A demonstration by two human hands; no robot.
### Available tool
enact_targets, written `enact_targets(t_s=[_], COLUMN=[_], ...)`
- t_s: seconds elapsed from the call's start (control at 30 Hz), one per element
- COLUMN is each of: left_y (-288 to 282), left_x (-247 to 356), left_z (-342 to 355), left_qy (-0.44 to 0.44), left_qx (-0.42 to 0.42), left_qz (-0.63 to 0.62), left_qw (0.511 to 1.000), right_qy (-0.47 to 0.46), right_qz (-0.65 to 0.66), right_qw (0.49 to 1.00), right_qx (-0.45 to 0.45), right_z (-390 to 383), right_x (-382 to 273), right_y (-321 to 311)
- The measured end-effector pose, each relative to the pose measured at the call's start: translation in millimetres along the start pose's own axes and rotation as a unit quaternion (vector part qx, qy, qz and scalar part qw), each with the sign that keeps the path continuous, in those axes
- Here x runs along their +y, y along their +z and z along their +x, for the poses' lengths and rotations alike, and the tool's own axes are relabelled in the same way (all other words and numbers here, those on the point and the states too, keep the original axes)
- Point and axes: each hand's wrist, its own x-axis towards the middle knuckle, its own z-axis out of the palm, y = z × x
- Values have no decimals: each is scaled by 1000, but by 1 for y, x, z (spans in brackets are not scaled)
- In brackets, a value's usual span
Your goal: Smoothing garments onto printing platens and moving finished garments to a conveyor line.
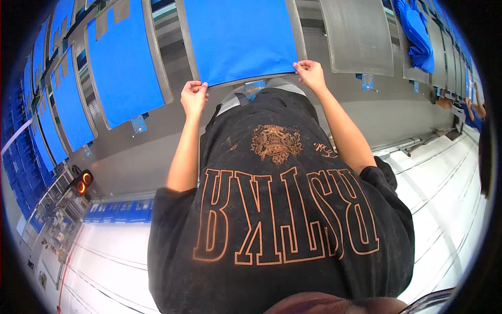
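Observation:
A blue fabric sheet [240,36] lies on a grey flat board [188,42] at the top middle. My left hand [194,95] pinches its lower left corner between thumb and fingers. At the lower right corner, my right hand [310,74] has finger and thumb closed on the same sheet. The bottom edge between them is slightly rippled. A small clear bluish tab [255,89] shows under the board, just above my black printed shirt.
More boards with blue sheets [125,68] line the left. Bare grey boards [353,36] stand to the right, one carrying bunched blue fabric [418,42]. A device with glowing orange rings [83,182] sits lower left. Another person's arm [476,107] shows at the far right.

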Motion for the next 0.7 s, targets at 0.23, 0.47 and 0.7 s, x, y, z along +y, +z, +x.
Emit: enact_targets(t_s=[0.23, 0.47, 0.7], left_y=[0, -7, -24], left_x=[-4, -11, -50], left_z=[6, -5, 13], left_qy=[-26, -24, 14], left_qx=[-8, 6, 48], left_qz=[26, 77, 165], left_qw=[999, 997, 985], right_qy=[-60, -64, -65], right_qz=[-97, -109, -134], right_qw=[993, 991, 988], right_qx=[33, 38, 44], right_z=[7, -13, -23], right_x=[15, 16, 11], right_y=[1, -2, 21])
